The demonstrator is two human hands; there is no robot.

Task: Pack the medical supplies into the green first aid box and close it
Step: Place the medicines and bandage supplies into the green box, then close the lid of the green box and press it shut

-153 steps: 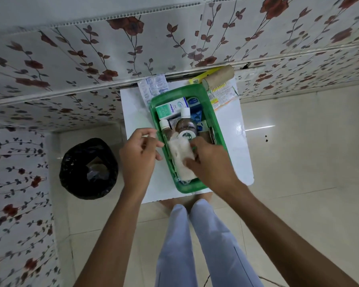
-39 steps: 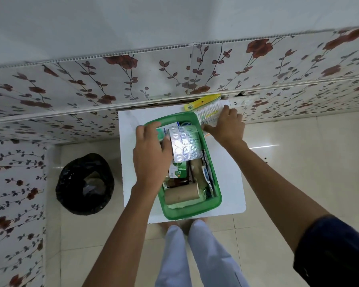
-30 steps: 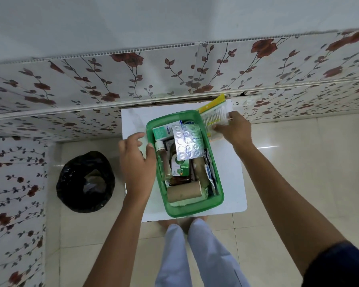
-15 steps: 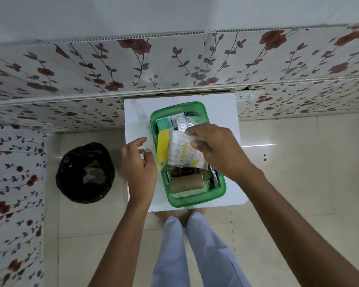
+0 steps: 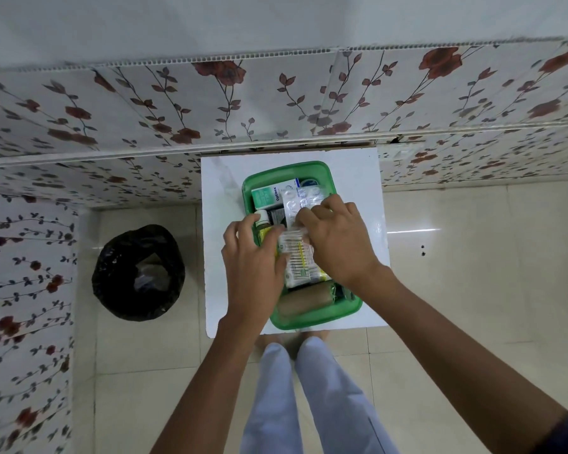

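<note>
The open green first aid box (image 5: 348,311) stands on a small white table (image 5: 354,178). It holds a green and white carton (image 5: 269,195), a silver blister strip (image 5: 300,199), a brown bandage roll (image 5: 304,299) and bottles that are mostly hidden. A clear pack of cotton swabs (image 5: 300,260) with a yellow edge lies on top in the middle. My left hand (image 5: 251,260) presses on its left side. My right hand (image 5: 336,239) holds its upper right part down over the box.
A black bin (image 5: 138,273) lined with a bag stands on the tiled floor left of the table. A floral wall runs behind and to the left. My legs in pale trousers (image 5: 309,394) are directly below the table's near edge.
My right hand took the swab pack from the table's back right and brought it down into the box. My left hand came from the box's left rim onto the pack.
</note>
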